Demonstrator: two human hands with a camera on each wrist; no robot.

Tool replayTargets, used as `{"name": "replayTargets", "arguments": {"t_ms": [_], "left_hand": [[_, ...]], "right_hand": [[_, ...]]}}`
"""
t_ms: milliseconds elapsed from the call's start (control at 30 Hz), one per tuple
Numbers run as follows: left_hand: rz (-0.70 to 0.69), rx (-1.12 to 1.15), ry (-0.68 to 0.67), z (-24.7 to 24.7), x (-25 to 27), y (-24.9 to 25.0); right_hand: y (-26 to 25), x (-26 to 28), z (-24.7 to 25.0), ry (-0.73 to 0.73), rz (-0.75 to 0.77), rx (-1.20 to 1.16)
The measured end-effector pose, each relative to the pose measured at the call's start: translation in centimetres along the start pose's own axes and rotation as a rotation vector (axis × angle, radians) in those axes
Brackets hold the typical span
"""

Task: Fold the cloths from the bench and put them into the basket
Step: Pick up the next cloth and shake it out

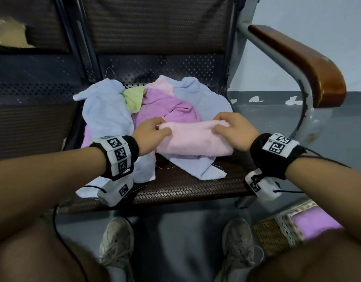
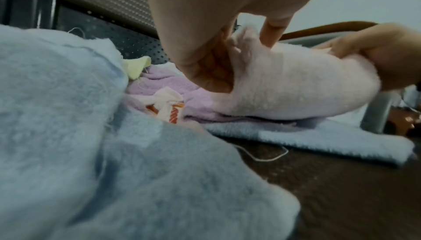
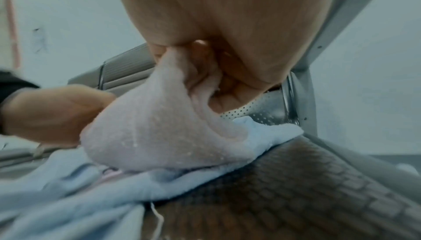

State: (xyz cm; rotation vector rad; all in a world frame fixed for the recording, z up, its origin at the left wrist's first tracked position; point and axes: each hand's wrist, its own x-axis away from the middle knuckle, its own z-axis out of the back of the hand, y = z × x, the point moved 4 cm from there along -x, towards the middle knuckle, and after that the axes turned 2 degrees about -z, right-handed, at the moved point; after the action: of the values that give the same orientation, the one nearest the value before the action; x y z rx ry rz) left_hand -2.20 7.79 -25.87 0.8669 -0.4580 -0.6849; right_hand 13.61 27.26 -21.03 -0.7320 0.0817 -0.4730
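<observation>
Both hands, left hand (image 1: pixel 153 129) and right hand (image 1: pixel 234 129), are pinching the pink cloth (image 1: pixel 194 139) between them, apparently mid-fold; edges are needing alignment before pressing flat.

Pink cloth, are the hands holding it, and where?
Yes. The left hand pinches the left end of the folded pink cloth, and the right hand pinches its right end, over the pile on the bench.

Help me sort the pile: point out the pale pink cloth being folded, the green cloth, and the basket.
pale pink cloth (image 1: pixel 190 139): head view, middle of its folded top.
green cloth (image 1: pixel 133 98): head view, centre of the visible patch.
basket (image 1: pixel 271 235): head view, woven front wall.
</observation>
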Motion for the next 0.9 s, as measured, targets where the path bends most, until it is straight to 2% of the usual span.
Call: {"name": "replayTargets", "arguments": {"t_ms": [100, 167, 267, 333, 400, 500, 633, 767, 833, 900], "left_hand": [[0.067, 0.089, 0.088, -0.1, -0.8, -1.1], [0.097, 0.09, 0.129, -0.3, -1.1, -1.9], [0.191, 0.058, 0.176, -0.2, -1.4, -2.0], [0.324, 0.119, 0.106, -0.6, -1.6, -2.0], [0.484, 0.246, -0.031, -1.5, -1.3, -1.8], [0.575, 0.237, -0.175, -2.9, -1.0, -1.6], [0.492, 0.408, -0.084, -3.1, -1.8, -0.2], [0.27, 0.488, 0.044, -2.4, -1.8, 3.4], [0.187, 0.544, 0.087, -1.9, -1.2, 5.7], [0.128, 0.624, 0.067, -1.7, -0.4, 7.8]], "right_hand": [[0.8, -0.4, -0.5, -0.086, -0.1, -0.179], [1.7, -0.6, -1.1, -0.139, -0.148, -0.105], [2.9, -1.0, -1.4, -0.082, -0.172, 0.0], [3.3, -1.4, -1.4, -0.041, -0.198, -0.005], [3.5, -2.0, -1.4, -0.02, -0.253, -0.005], [4.2, -2.5, -1.6, -0.011, -0.324, 0.152], [4.4, -2.6, -1.5, -0.04, -0.367, 0.215], [2.8, -1.5, -0.4, -0.054, -0.322, 0.32], [1.3, -0.6, 0.3, -0.031, -0.21, 0.229], [-0.8, 0.7, 0.8, -0.024, -0.08, -0.011]]}}
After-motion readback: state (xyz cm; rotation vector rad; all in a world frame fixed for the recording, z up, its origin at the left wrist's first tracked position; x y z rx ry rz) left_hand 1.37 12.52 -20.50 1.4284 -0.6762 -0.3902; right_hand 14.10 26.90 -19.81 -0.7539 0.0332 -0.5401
